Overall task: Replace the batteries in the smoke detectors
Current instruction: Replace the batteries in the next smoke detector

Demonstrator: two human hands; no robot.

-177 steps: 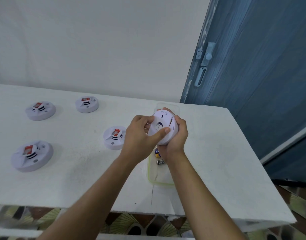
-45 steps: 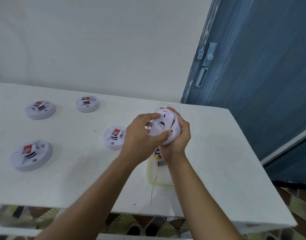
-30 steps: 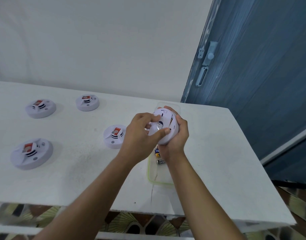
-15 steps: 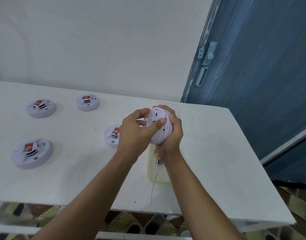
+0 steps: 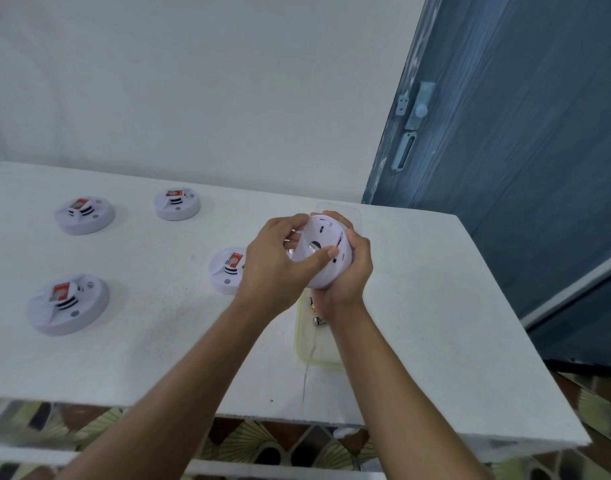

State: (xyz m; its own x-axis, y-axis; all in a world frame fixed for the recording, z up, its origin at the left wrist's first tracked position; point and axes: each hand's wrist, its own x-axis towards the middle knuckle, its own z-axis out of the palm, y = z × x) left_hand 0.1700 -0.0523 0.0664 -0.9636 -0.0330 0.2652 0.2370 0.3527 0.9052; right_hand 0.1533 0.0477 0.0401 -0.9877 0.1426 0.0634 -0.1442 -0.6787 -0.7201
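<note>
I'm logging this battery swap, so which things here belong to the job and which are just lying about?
Job: held detector, gripped by left hand and right hand; far-left detector; far-middle detector; near-left detector; centre detector; batteries in clear tray.
Lying about: blue door; door latch; patterned floor.

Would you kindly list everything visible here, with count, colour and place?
table: 1, white, centre
door: 1, blue, right side
tray: 1, clear with green rim, on the table
batteries: 2 visible, dark, in the tray
resting smoke detectors: 4, white with red labels, table's left half
held smoke detector: 1, white, above the tray
left hand: 1, grips the held smoke detector's near face
right hand: 1, curled round its far edge
</note>
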